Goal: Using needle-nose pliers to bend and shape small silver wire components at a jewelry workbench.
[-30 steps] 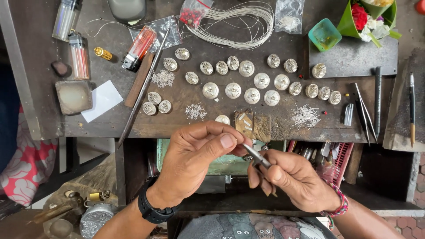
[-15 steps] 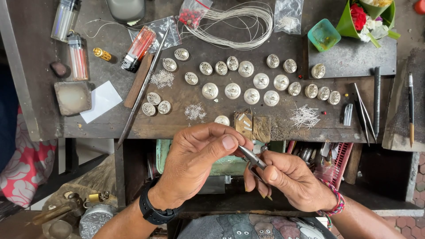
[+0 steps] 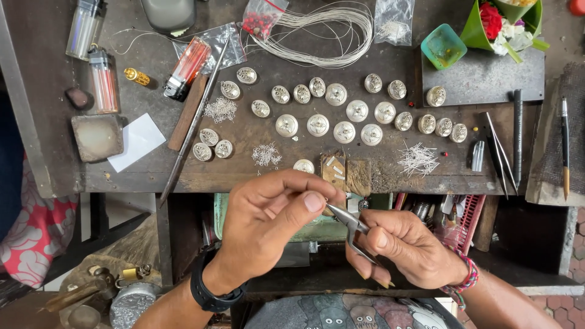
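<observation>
- Left hand (image 3: 274,222): thumb and forefinger pinched shut at the plier tips, probably steadying a piece too small to make out.
- Right hand (image 3: 405,247): fingers closed round the small pliers (image 3: 347,218), angled toward the left thumb for close work.
- Silver domed pieces (image 3: 356,111) lie in rows on the workbench (image 3: 152,176), beyond both hands.

Silver-grey pliers (image 3: 352,226) held in right hand (image 3: 409,250); black watch strap (image 3: 207,292) worn on left wrist, red-pink-green woven bracelet (image 3: 464,279) on right. Silver round ornaments (image 3: 341,113) spread on dark brown workbench (image 3: 152,164). White paper slip (image 3: 138,141). Red-filled clear lighter (image 3: 186,66). Teal cup (image 3: 443,46). Red and white flowers (image 3: 499,21) wrapped in green leaf. Pale grey wire coil (image 3: 329,27). Pink cloth (image 3: 33,234), white leaf pattern.
</observation>
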